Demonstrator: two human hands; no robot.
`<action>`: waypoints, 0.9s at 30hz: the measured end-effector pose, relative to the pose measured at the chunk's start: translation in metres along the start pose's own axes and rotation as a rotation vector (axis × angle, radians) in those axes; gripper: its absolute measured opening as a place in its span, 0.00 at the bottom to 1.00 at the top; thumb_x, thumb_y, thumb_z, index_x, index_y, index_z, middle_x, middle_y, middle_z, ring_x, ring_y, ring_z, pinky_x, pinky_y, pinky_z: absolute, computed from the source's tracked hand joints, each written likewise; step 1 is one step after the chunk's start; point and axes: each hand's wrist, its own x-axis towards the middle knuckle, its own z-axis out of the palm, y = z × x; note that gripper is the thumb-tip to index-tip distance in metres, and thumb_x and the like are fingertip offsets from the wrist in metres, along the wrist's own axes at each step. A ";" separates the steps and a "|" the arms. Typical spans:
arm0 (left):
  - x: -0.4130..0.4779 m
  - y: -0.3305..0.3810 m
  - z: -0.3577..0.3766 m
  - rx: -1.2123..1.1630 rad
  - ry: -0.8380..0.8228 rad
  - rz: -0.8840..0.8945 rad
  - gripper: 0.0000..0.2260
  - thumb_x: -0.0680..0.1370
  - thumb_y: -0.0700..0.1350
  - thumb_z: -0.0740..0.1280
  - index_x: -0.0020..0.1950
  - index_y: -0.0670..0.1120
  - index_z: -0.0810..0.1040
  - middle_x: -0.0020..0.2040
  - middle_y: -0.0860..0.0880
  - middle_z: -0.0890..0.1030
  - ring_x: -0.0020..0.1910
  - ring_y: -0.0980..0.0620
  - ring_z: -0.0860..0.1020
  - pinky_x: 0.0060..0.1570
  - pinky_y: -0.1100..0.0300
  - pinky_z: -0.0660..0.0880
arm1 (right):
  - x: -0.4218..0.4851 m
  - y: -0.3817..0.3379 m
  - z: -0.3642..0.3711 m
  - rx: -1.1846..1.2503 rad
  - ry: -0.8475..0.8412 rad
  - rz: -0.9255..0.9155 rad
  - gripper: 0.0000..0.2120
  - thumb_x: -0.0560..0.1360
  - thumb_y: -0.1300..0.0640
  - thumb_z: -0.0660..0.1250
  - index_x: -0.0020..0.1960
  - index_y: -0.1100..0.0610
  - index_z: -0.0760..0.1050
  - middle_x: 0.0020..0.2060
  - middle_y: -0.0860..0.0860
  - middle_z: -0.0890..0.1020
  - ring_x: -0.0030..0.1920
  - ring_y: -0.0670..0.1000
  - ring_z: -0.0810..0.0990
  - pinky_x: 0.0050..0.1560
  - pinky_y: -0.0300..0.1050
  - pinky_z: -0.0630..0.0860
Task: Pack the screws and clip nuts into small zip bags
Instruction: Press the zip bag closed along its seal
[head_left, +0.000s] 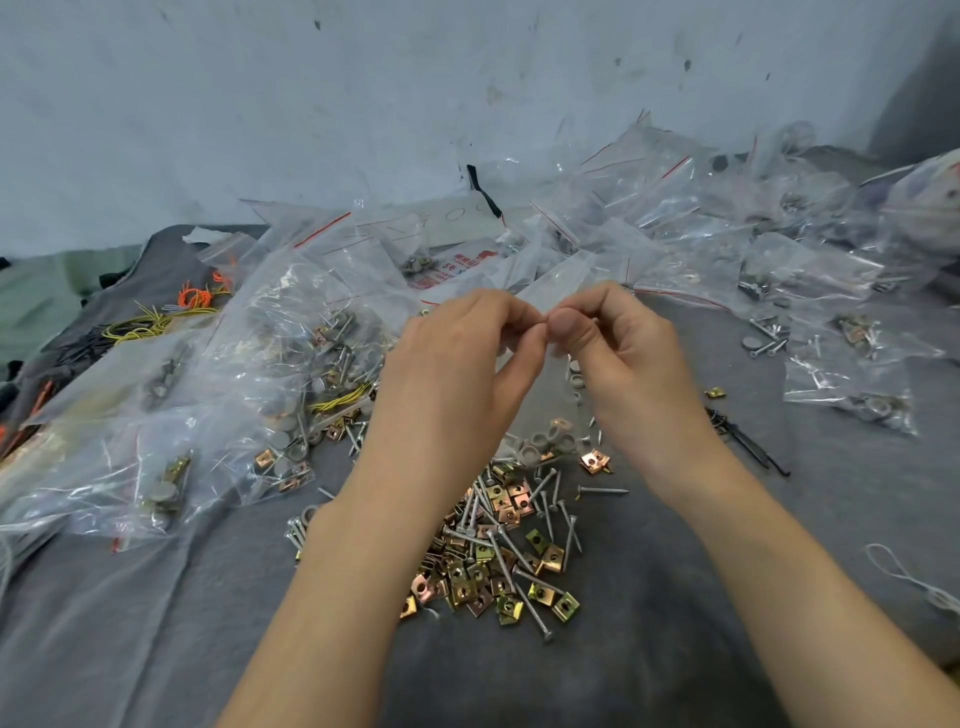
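A grey cloth (675, 597) carries heaps of filled zip bags (249, 364) and a pile of screws and clip nuts (498, 551). Above the pile, the left hand (457, 374) and right hand (618, 358) both pinch the top of a small zip bag (537, 400).

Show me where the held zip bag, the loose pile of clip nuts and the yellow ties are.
held zip bag (535, 400), head view, on its clear middle panel.
pile of clip nuts (498, 566), head view, on the pile's centre.
yellow ties (136, 327), head view, on the bundle's strands.
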 end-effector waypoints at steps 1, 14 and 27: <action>0.001 0.001 0.000 -0.009 -0.004 -0.001 0.06 0.81 0.49 0.66 0.53 0.49 0.80 0.47 0.54 0.81 0.49 0.52 0.79 0.52 0.47 0.76 | 0.000 0.000 0.002 -0.015 0.027 0.005 0.07 0.82 0.55 0.65 0.45 0.50 0.76 0.36 0.43 0.80 0.40 0.42 0.77 0.44 0.38 0.74; 0.005 0.012 0.004 -0.172 0.067 -0.062 0.06 0.80 0.50 0.67 0.49 0.49 0.79 0.45 0.56 0.82 0.47 0.59 0.80 0.49 0.51 0.78 | 0.007 -0.007 0.001 0.172 0.129 0.021 0.09 0.82 0.58 0.65 0.46 0.58 0.80 0.43 0.56 0.85 0.45 0.59 0.83 0.53 0.56 0.80; -0.009 0.059 0.027 -0.057 -0.026 0.057 0.06 0.79 0.50 0.67 0.46 0.50 0.76 0.44 0.53 0.80 0.47 0.51 0.77 0.49 0.51 0.72 | 0.022 -0.001 -0.023 0.425 0.626 0.280 0.17 0.83 0.54 0.63 0.36 0.52 0.78 0.28 0.44 0.80 0.32 0.46 0.77 0.37 0.40 0.75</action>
